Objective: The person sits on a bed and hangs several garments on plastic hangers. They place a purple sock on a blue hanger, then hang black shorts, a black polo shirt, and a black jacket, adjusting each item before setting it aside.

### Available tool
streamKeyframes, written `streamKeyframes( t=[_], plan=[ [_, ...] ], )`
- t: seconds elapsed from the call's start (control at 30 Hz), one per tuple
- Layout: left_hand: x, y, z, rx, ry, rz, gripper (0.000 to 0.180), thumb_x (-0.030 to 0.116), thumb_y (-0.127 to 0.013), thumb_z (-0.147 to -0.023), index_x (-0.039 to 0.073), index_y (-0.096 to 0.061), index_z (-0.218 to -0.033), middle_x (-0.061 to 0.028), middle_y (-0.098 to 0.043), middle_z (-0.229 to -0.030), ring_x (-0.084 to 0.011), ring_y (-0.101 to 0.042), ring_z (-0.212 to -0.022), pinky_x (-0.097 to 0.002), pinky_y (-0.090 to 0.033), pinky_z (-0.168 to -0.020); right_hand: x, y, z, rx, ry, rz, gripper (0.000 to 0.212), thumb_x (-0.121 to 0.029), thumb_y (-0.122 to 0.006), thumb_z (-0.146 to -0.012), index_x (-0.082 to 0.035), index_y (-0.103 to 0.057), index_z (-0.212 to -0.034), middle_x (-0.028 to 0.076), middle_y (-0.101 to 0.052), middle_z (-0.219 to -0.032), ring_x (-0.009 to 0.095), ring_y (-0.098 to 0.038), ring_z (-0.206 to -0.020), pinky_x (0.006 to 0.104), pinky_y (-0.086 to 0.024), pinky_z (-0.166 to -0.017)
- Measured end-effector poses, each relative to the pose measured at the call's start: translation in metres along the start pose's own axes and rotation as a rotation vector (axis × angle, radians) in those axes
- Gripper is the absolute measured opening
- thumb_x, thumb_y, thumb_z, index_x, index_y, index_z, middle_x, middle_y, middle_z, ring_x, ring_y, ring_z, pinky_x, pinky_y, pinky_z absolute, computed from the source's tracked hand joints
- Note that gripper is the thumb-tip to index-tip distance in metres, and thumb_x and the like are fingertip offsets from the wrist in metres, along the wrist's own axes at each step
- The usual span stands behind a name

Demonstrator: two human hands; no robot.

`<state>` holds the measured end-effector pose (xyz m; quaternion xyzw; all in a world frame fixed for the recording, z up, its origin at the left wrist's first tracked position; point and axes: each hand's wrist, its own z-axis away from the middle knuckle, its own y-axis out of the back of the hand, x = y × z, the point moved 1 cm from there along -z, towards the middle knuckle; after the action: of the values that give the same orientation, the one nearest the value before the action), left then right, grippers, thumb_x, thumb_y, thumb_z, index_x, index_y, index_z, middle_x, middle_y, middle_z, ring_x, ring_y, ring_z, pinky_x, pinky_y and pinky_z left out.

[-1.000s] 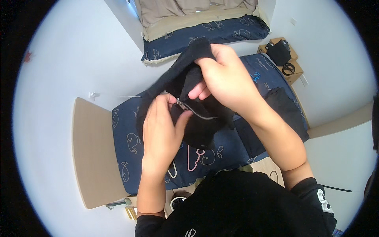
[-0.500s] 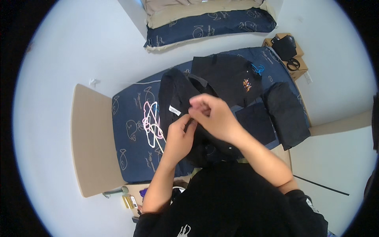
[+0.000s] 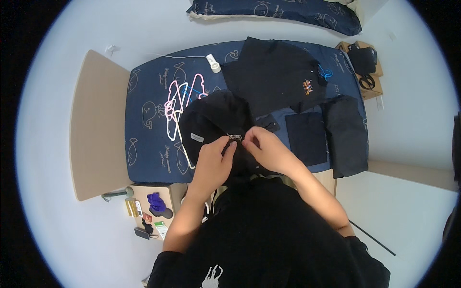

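Observation:
A black garment [image 3: 211,117] hangs bunched in front of me over the near side of the bed, a white tag [image 3: 197,138] on its left part. My left hand [image 3: 214,161] is closed, thumb and forefinger pinching the garment's edge. Between the fingertips of both hands shows a small pale, shiny piece [image 3: 234,137], too small to name. My right hand [image 3: 267,150] is closed too, its bent fingers pinching at the cloth beside that piece. Much of the garment's lower part is hidden by my hands and forearms.
Pink and white hangers [image 3: 175,108] lie left on the blue bed [image 3: 144,161]. A black printed T-shirt [image 3: 273,77], folded dark cloth [image 3: 307,139] and folded black clothing [image 3: 346,137] lie right. Cardboard boxes [image 3: 373,86] stand far right; a bedside table [image 3: 163,192] with small items is near left.
My right hand has come down from above the garment to its edge, beside the left hand. The garment's upper part has dropped nearer, uncovering a white corded device. The view has shifted.

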<state>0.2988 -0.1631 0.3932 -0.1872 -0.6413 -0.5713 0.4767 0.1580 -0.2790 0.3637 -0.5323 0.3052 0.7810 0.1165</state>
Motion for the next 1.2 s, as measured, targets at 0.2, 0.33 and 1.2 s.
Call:
streamKeyframes(
  t=[0.2,0.33,1.2],
  plan=[
    [-0.005,0.007,0.004,-0.029,-0.01,-0.017,0.012,0.007,-0.06,-0.096,-0.004,-0.061,-0.093,-0.0263,-0.064,-0.08,-0.0457,-0.063,-0.076,-0.0472,-0.046,-0.062,-0.014,-0.011,-0.003,0.084,0.254,-0.052,0.017,-0.005,-0.07,-0.094,0.002,-0.066,-0.109,0.01,-0.065,-0.088,0.016,-0.062,-0.076,0.0269,-0.05,-0.069],
    [-0.009,0.007,0.006,-0.003,-0.027,-0.014,0.012,0.008,-0.061,-0.096,-0.004,-0.06,-0.093,-0.0266,-0.064,-0.079,-0.0464,-0.063,-0.075,-0.0489,-0.046,-0.062,-0.018,-0.01,-0.006,-0.027,0.095,0.017,0.016,-0.005,-0.069,-0.093,0.002,-0.067,-0.108,0.014,-0.066,-0.09,0.022,-0.067,-0.079,0.0324,-0.053,-0.071],
    [-0.03,-0.012,0.012,0.247,0.098,0.064,0.025,0.016,-0.051,-0.106,-0.004,-0.059,-0.094,-0.0228,-0.057,-0.071,-0.033,-0.057,-0.057,-0.0388,-0.041,-0.055,0.024,-0.047,-0.021,0.04,0.065,-0.163,0.017,-0.008,-0.059,-0.095,0.006,-0.06,-0.085,0.015,-0.062,-0.087,0.026,-0.062,-0.079,0.0352,-0.048,-0.072]
  ],
)
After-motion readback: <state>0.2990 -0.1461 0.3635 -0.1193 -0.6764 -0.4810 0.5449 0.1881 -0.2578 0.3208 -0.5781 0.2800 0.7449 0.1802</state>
